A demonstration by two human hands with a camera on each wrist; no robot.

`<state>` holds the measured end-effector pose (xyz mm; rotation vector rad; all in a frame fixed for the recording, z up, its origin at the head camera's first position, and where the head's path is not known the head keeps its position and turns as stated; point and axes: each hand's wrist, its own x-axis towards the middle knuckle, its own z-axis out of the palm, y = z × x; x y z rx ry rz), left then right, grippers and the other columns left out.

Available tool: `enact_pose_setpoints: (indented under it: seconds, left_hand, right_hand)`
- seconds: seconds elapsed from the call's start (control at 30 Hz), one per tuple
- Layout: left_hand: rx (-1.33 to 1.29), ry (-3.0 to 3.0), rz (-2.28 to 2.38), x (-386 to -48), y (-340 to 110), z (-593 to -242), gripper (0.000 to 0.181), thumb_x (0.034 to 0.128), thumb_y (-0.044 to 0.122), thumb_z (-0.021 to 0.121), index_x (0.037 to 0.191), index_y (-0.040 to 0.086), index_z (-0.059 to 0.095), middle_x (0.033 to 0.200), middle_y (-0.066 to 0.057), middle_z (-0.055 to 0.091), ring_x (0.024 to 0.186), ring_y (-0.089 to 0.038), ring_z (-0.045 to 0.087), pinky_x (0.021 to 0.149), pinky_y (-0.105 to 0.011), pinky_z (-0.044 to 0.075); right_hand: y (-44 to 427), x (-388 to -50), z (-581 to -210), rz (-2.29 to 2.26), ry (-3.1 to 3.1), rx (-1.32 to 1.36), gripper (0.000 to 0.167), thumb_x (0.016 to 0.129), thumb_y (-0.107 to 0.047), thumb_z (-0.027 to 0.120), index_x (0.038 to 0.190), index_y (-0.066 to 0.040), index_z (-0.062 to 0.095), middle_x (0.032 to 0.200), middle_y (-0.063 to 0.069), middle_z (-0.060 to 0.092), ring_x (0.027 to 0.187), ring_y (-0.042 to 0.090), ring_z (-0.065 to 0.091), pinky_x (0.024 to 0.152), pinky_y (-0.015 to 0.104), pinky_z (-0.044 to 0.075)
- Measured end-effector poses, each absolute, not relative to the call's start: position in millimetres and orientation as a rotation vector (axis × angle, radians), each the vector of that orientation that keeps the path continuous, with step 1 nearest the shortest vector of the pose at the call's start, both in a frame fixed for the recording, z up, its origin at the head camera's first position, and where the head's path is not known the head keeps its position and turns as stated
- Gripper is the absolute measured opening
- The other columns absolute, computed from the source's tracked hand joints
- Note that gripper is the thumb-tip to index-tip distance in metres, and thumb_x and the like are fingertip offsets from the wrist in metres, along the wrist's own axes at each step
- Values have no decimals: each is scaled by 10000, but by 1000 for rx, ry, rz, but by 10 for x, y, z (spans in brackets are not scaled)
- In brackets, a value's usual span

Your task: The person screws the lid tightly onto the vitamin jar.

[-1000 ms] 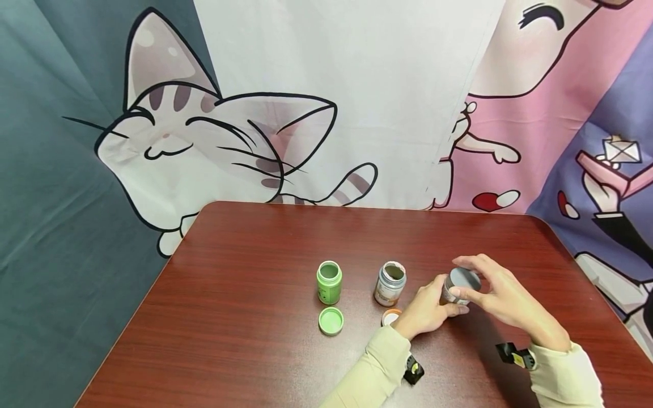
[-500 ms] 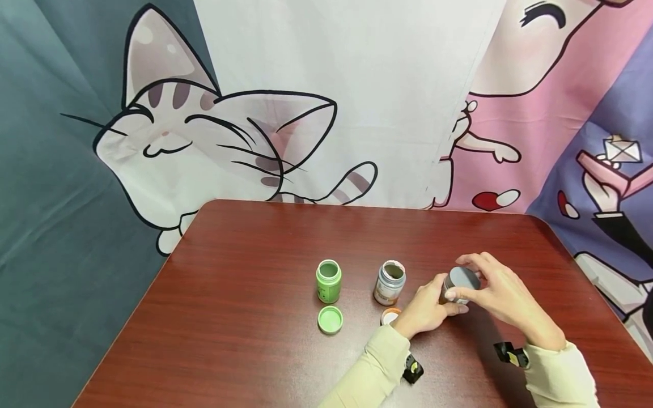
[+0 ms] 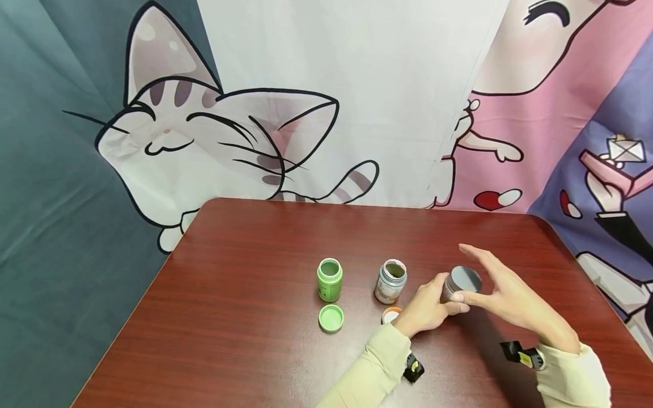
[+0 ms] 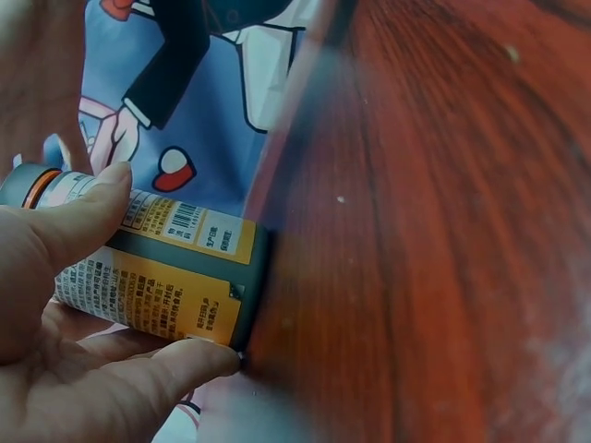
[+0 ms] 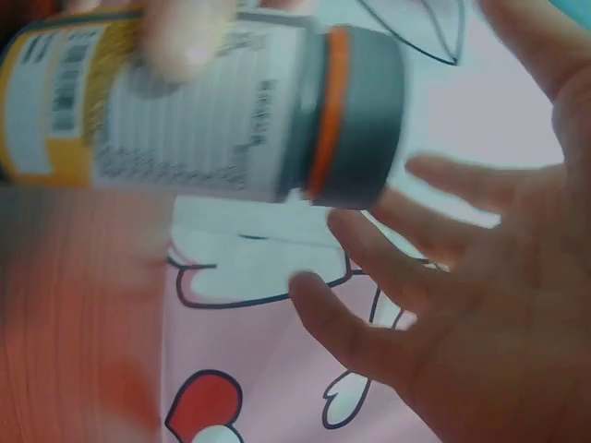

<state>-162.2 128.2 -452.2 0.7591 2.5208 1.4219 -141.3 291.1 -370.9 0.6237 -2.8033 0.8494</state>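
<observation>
Grey bottle [image 4: 180, 291]: cap [image 5: 367, 120] fitted; grasped by left hand [image 3: 425, 307]. Right hand [image 3: 517, 297]: grip released, spread beside cap.

The capped bottle [image 3: 463, 280] at right looks like smooth, matt plastic under a printed, paper-like label [image 4: 175, 295]. The green jar [image 3: 329, 281] farther left also seems smooth plastic. The counter [image 3: 229, 294] has a glossy wood-grain finish; the far backdrop [image 3: 382, 56] is creased cloth.
</observation>
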Motion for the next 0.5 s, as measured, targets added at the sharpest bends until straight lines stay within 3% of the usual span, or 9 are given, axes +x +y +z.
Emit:
enact_pose_setpoints:
  seconds: [0.07,0.13,0.5]
  left_hand:
    - [773,2535,1413,-1621,1284,-4528,572,807,429,667,1277,200,433,1145,93,564,1046,-30,531,846,-191,421]
    - [782,2541,1415,-1624,1287,-4530,575,812,425,663,1281,187,431,1156,82,564,1049,-31,531,848,-189,419]
    - [756,2536,1405,-1605,1291,-4534,587,801,413,683,1279,179,437,1153,73,567,1007,-27,542,821,-179,421]
  right_hand:
    - [2932,-1400,-3684,891,-2810,680,846,710,-262,796,1410,-253,321,1376,17,397,1193,5,344,859,42,251]
    - [2950,-1389,-3657,931,-2818,728,805,740,-218,773,1407,-264,325,1390,-12,380,1206,-37,325,879,21,229]
    - [2984,-1346,-3687,968,-2878,764,693,816,-107,688,1395,-276,347,1364,-45,407,1190,5,366,900,19,216]
